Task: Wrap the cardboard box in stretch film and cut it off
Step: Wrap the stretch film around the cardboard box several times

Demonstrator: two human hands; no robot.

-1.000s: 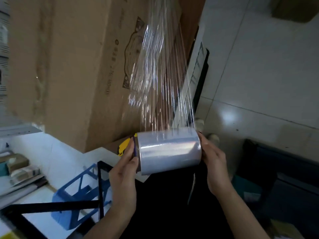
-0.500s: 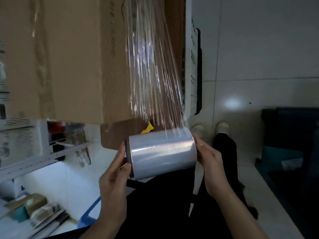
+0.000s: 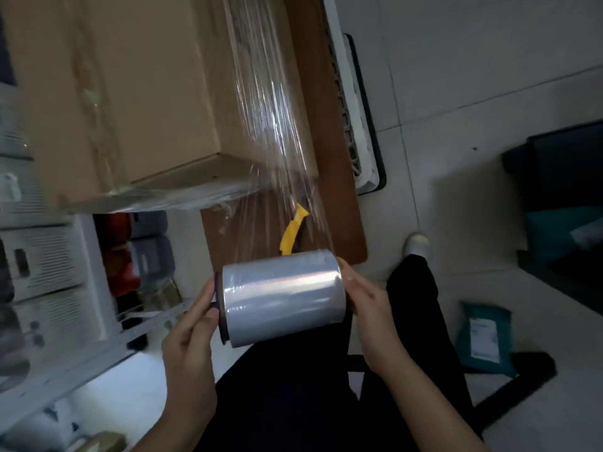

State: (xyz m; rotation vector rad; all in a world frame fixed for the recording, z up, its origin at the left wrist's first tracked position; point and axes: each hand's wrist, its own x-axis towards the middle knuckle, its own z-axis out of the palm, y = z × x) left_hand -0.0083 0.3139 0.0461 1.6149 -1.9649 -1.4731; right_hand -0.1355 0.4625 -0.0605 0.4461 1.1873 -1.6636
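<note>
Since the earlier frames: box corner and table edge now sit above and left of the roll; a teal parcel has come into view at right.

Hands, two. Left hand (image 3: pixel 189 340) and right hand (image 3: pixel 368 308) press flat against opposite ends of the roll, fingers extended, clamping it between the palms.

Roll, one: glossy clear stretch-film cylinder (image 3: pixel 283 296), lying crosswise between the hands, purple core rim showing at the left-hand end.

Legs, two, in black trousers (image 3: pixel 293 402), directly below the grip; one pale shoe (image 3: pixel 418 244) just beyond the right hand.

Film sheet, one: taut streaked transparent web (image 3: pixel 274 132) rising from the roll's top, up and away to the box.

Cutter, one: yellow plastic handle (image 3: pixel 292 231), just beyond the roll, seen through the film, lying on the brown wooden tabletop (image 3: pixel 339 203).

Box, one: large tan cardboard carton (image 3: pixel 130 93), beyond and left of the grip, film bunched along its near bottom edge.

Parcel, one: teal mailer bag (image 3: pixel 484 339) on the floor, well right of the right hand.
</note>
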